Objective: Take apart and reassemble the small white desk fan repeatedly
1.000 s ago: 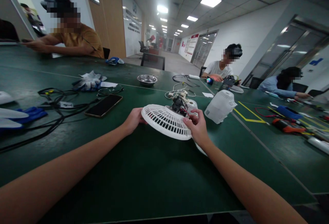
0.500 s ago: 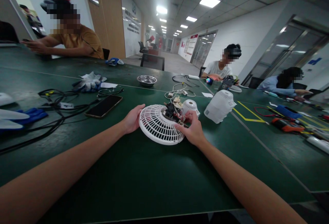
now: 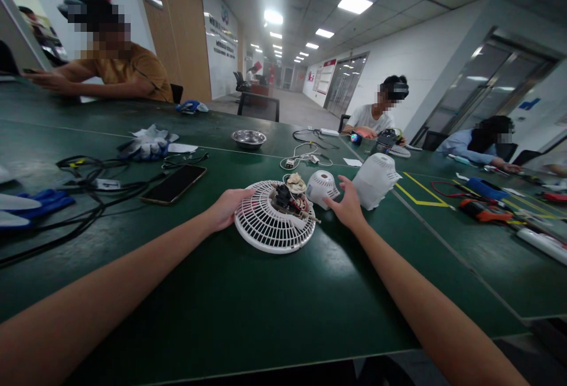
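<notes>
A round white fan grille [image 3: 261,226] lies on the green table with an exposed motor [image 3: 286,198] and wiring at its hub. My left hand [image 3: 228,208] grips the grille's left rim, thumb on top. My right hand [image 3: 349,204] is off the grille, its thumb and fingers spread around the right side of a small white vented cover [image 3: 322,188]. Whether the fingertips touch that cover I cannot tell. Just behind my right hand stands a larger white plastic housing [image 3: 375,180].
A phone [image 3: 175,184], black cables [image 3: 95,197] and gloves [image 3: 148,143] lie to the left. A metal bowl [image 3: 248,139] and a white cable [image 3: 305,159] are farther back. An orange-and-black tool [image 3: 485,211] lies right. Other people sit around the table.
My right hand has let go of the motor side of the grille and moved right, opening beside the small cover. My left hand stays on the rim. The view has shifted slightly.
</notes>
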A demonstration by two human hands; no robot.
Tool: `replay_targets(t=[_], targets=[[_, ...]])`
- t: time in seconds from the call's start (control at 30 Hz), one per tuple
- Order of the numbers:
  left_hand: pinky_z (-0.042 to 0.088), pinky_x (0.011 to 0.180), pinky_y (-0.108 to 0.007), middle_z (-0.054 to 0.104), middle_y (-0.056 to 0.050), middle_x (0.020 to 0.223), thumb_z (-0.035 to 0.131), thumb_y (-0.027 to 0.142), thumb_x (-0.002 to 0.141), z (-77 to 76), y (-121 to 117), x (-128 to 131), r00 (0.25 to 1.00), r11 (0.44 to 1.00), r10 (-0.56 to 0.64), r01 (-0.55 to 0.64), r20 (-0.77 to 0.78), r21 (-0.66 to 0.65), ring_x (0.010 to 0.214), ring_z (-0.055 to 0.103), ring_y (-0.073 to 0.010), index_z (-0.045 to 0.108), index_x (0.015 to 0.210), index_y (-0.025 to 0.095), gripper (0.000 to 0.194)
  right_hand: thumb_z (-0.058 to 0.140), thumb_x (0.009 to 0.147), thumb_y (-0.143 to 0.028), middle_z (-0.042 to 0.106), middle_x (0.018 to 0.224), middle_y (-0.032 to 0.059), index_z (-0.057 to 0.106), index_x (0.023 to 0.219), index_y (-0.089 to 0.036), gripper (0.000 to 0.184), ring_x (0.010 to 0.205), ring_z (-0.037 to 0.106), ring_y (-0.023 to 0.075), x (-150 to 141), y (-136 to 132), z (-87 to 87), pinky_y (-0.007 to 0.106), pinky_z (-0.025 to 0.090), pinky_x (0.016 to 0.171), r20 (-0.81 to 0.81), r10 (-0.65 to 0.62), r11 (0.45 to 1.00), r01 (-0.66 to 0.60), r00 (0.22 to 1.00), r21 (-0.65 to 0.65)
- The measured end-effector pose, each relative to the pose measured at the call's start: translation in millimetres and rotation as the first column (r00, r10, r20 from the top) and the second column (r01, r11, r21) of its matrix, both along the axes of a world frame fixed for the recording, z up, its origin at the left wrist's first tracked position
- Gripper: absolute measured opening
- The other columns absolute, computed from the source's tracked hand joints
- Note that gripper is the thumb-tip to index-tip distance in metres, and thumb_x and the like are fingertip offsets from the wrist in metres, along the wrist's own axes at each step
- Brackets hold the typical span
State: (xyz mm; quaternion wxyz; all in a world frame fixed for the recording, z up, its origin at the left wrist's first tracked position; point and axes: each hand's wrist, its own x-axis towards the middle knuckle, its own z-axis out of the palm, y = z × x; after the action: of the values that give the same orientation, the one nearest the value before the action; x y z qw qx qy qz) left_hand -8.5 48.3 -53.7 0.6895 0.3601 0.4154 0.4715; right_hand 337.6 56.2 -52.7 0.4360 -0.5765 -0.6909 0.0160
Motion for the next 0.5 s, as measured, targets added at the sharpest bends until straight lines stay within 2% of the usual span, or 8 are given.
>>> replay_targets(t=[0.07,0.13,0.2,0.27,0.33,0.4,0.43,0.5], targets=[[0.061,0.072,-0.031,0.073,-0.016,0.102,0.067,0.017,0.087,-5.1,1,-1,0.995,0.995,0.045,-0.037,-0.088,0.088,0.08,0.073,-0.0203,0.062,0.121,0.009,0.036,0.079,0.064,-0.038,0.064,0.1,0.0066,0.045,0.135,-0.021,0.08,0.091,0.062,0.0274,5,5,-4.3,0.048,0.049,0.09,-0.043,0.008,0.993,-0.013,0.999,-0.121],[0.06,0.078,-0.037,0.07,-0.016,0.113,0.071,0.027,0.085,-9.0,2,-2,0.96,0.978,0.11,-0.059,-0.257,0.199,0.09,0.073,-0.025,0.049,0.138,0.015,0.059,0.081,0.06,-0.038,0.064,0.084,-0.0001,0.047,0.132,-0.023,0.081,0.076,0.061,0.0232,4,7,-5.4,0.044,0.051,0.082,-0.142,-0.005,0.98,-0.023,0.99,-0.2],[0.056,0.09,-0.045,0.063,-0.017,0.127,0.07,0.037,0.084,-9.6,1,-5,0.852,0.935,0.209,-0.03,-0.48,0.352,0.106,0.068,-0.0302,0.045,0.144,0.019,0.067,0.08,0.061,-0.041,0.063,0.078,-0.0026,0.048,0.128,-0.025,0.076,0.07,0.061,0.0212,-2,5,-2.9,0.04,0.052,0.075,-0.358,-0.04,0.969,-0.05,0.933,-0.24],[0.045,0.104,-0.051,0.052,-0.016,0.141,0.066,0.043,0.085,-6.0,-2,-7,0.686,0.854,0.338,0.063,-0.644,0.516,0.125,0.056,-0.0337,0.05,0.141,0.021,0.062,0.071,0.07,-0.049,0.065,0.081,-0.0003,0.049,0.123,-0.025,0.062,0.07,0.063,0.0214,-12,1,2.4,0.037,0.053,0.068,-0.639,-0.047,0.942,-0.179,0.768,-0.284],[0.033,0.113,-0.053,0.044,-0.012,0.15,0.062,0.045,0.086,0.6,-8,-7,0.569,0.755,0.442,0.182,-0.694,0.63,0.137,0.042,-0.034,0.055,0.137,0.023,0.055,0.058,0.079,-0.054,0.068,0.089,0.0039,0.052,0.117,-0.023,0.049,0.076,0.067,0.0229,-25,-7,8.6,0.036,0.054,0.066,-0.833,-0.027,0.883,-0.378,0.553,-0.279],[0.028,0.116,-0.052,0.047,-0.009,0.149,0.061,0.044,0.087,7.9,-16,-4,0.573,0.661,0.443,0.311,-0.69,0.683,0.139,0.04,-0.0319,0.057,0.135,0.025,0.052,0.053,0.084,-0.054,0.069,0.096,0.0061,0.054,0.113,-0.023,0.043,0.085,0.068,0.0243,-40,-17,13.8,0.037,0.056,0.069,-0.893,0.041,0.837,-0.504,0.448,-0.214],[0.026,0.116,-0.052,0.051,-0.008,0.146,0.062,0.044,0.087,11.1,-20,-2,0.603,0.628,0.406,0.362,-0.687,0.689,0.137,0.042,-0.0315,0.057,0.134,0.025,0.051,0.054,0.084,-0.053,0.069,0.101,0.0059,0.053,0.114,-0.024,0.042,0.088,0.068,0.0245,-47,-22,15.7,0.037,0.057,0.071,-0.89,0.099,0.842,-0.515,0.445,-0.164],[0.023,0.116,-0.051,0.058,-0.01,0.139,0.066,0.043,0.084,15.9,-27,2,0.666,0.59,0.323,0.414,-0.672,0.693,0.133,0.047,-0.0329,0.059,0.133,0.024,0.052,0.06,0.083,-0.05,0.068,0.109,0.0045,0.048,0.12,-0.027,0.045,0.093,0.067,0.0244,-61,-33,18.0,0.04,0.058,0.076,-0.828,0.223,0.866,-0.495,0.515,-0.075]])
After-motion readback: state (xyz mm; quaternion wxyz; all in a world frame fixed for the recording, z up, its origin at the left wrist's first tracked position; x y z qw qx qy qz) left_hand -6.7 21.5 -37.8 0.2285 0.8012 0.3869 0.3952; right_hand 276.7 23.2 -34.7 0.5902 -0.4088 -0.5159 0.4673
